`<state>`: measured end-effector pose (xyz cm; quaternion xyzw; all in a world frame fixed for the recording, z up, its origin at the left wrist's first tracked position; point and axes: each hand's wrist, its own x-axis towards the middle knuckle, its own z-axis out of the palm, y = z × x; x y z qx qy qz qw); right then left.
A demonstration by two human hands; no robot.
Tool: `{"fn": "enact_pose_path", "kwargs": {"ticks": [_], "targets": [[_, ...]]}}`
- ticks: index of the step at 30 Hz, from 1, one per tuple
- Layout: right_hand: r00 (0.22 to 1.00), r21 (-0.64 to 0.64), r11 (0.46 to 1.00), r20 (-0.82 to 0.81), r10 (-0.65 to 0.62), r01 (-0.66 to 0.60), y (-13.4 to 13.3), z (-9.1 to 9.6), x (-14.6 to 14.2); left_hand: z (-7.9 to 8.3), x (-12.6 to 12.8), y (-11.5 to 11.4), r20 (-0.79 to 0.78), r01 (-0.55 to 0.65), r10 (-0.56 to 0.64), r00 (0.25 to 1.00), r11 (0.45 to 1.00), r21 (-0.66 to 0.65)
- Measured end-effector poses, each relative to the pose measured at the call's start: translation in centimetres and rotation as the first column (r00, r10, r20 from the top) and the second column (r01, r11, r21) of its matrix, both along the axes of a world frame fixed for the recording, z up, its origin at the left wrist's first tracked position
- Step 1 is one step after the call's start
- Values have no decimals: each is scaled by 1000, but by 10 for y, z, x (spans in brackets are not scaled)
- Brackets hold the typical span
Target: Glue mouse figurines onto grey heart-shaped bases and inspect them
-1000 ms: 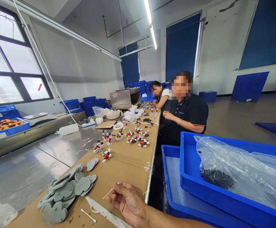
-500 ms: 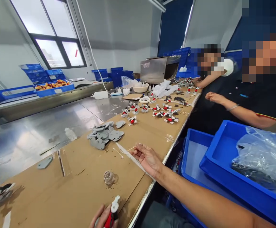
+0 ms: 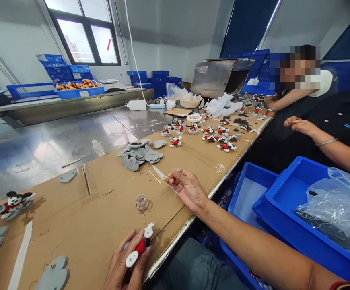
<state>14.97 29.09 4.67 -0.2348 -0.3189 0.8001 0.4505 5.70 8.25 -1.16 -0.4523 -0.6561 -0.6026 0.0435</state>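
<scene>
My left hand (image 3: 123,262) is closed around a red, black and white toy figure (image 3: 140,246) at the near edge of the cardboard. White parts of the figure stick out past the fingers. Pinched between the thumb and fingers of my right hand (image 3: 187,187) is a cotton swab (image 3: 166,176), its tip pointing left. Another cotton swab (image 3: 154,177) lies on the cardboard just beyond. A small clear jar (image 3: 142,203) stands between my two hands. Past the swabs is a pile of grey heart-shaped bases (image 3: 138,153).
Several mouse figures (image 3: 220,137) sit farther along the cardboard (image 3: 102,225). One finished-looking mouse figure (image 3: 13,204) and grey bases (image 3: 53,274) are at the left. Blue bins (image 3: 283,189) stand beside the table at right. Co-workers sit along the right side.
The view has tilted down and swung left, showing more of the near left cardboard. My left hand with the toy figure is now more in sight. Both hands keep their hold.
</scene>
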Motion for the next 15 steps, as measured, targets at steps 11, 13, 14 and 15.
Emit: {"fn": "enact_pose_path", "kwargs": {"ticks": [11, 13, 14, 15], "targets": [[993, 114, 994, 114, -7, -6, -14, 4, -8, 10, 5, -5, 295, 87, -90, 951, 996, 23], [994, 39, 999, 108, -28, 24, -14, 0, -4, 19, 11, -7, 364, 145, -146, 920, 989, 31], [992, -3, 998, 110, -65, 65, -13, -2, -4, 23, 13, -7, 369, 119, -119, 922, 993, 23], [988, -53, 994, 125, -93, 100, -11, -3, -5, 26, 14, -6, 369, 101, -102, 924, 995, 22]]}}
